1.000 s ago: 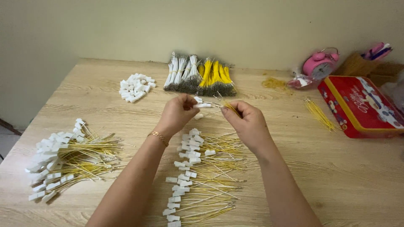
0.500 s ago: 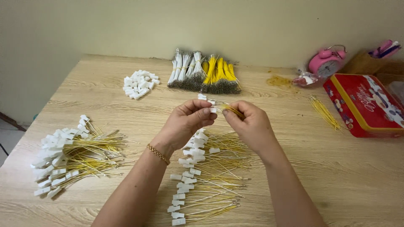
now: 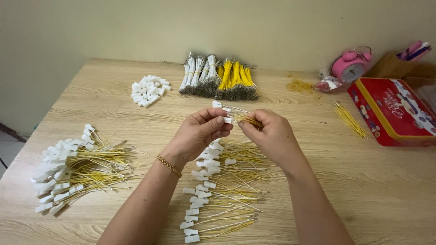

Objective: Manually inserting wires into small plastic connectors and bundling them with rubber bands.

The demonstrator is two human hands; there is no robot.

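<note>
Stretching across the whole view, a pale wooden table [image 3: 372, 190] with a streaked grain is bearing everything. Lying at its right edge is a red rectangular tin [image 3: 390, 113] with a gold rim, glossy and flat-lidded, and just behind the tin a round pink alarm clock [image 3: 349, 65] is standing. Toward the table's left edge a loose heap of yellow wires with white plastic connectors [image 3: 75, 168] is spreading out, and a second, longer spread of wired connectors [image 3: 218, 190] is running down the table's middle, under the hands. At the table's far side, tied bundles of white and yellow wires [image 3: 218, 79] are fanning out like brushes, with a small pile of bare white connectors [image 3: 147, 89] to their left. A few loose yellow wires [image 3: 349, 119] are lying just left of the tin.

Above the table's middle, the left hand [image 3: 200, 134] is pinching a small white blocky connector [image 3: 227, 119] between thumb and fingers, while the right hand [image 3: 268, 134] is clamping thin yellow wires [image 3: 247, 119] at that connector, fingertips of both hands nearly meeting.
</note>
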